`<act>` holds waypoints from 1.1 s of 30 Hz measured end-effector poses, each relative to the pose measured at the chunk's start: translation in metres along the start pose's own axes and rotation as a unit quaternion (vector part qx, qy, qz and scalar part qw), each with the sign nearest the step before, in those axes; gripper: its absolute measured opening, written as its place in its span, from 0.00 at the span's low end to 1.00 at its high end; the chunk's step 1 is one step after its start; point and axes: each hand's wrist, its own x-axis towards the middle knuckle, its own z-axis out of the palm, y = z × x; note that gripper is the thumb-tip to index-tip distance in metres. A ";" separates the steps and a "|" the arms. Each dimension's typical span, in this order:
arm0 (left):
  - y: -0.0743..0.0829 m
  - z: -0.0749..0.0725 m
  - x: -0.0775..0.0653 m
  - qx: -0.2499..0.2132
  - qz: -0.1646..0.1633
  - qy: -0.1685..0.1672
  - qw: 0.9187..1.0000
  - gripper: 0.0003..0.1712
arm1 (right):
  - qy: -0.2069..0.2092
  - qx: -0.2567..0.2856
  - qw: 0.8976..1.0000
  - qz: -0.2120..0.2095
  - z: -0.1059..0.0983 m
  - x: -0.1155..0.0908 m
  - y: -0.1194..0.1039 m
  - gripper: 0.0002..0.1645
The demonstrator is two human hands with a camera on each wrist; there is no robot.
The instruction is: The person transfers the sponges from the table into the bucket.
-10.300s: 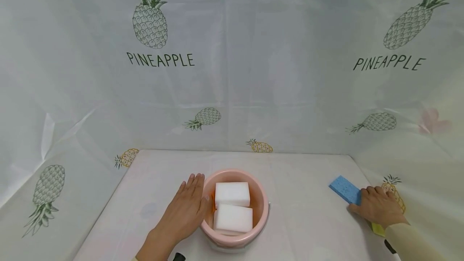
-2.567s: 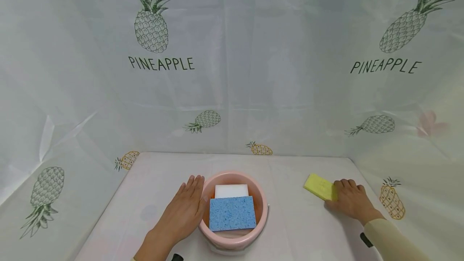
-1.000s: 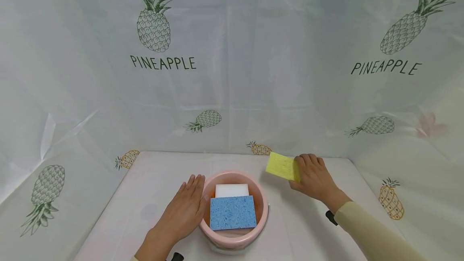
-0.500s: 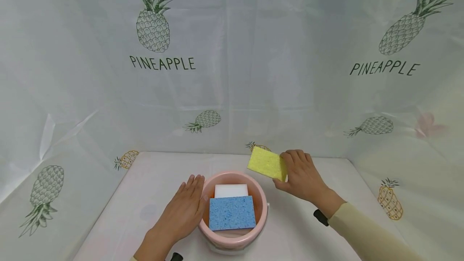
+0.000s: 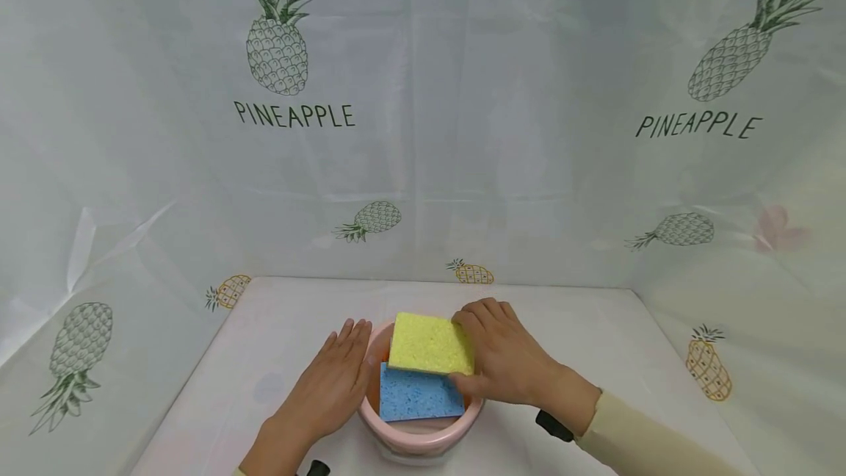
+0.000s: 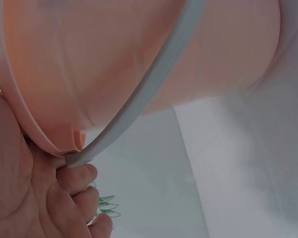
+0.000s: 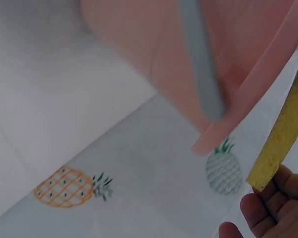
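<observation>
My right hand (image 5: pixel 509 358) pinches a yellow sponge (image 5: pixel 429 344) by its right end, thumb at the near edge and fingers at the far one. The sponge is over the pink bucket (image 5: pixel 420 441), overlapping the far part of a blue sponge (image 5: pixel 421 397) inside it. In the right wrist view the yellow sponge (image 7: pixel 277 139) is seen edge-on, above rim level. My left hand (image 5: pixel 330 384) lies with straight fingers along the bucket's left rim; the left wrist view has it beside the grey handle's (image 6: pixel 134 104) pivot. White blocks in the bucket are now almost hidden.
The bucket stands on a white-covered table (image 5: pixel 562 329). Behind and at both sides hangs a pale curtain (image 5: pixel 515 131) printed with pineapples. The bucket's handle hangs down along its outer wall.
Earlier my right hand held the blue sponge at the right; it then lay in the bucket over white blocks. The yellow sponge was lifted from the right and carried left over the bucket. Left hand stayed.
</observation>
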 end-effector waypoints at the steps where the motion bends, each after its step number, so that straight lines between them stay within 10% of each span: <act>1: 0.000 0.000 0.000 0.002 0.001 0.000 1.000 0.35 | -0.005 0.002 1.000 -0.009 0.000 0.000 -0.004 0.39; 33: -0.003 0.001 0.000 -0.011 0.018 0.016 1.000 0.34 | -0.141 0.018 0.990 -0.019 0.001 0.005 -0.022 0.41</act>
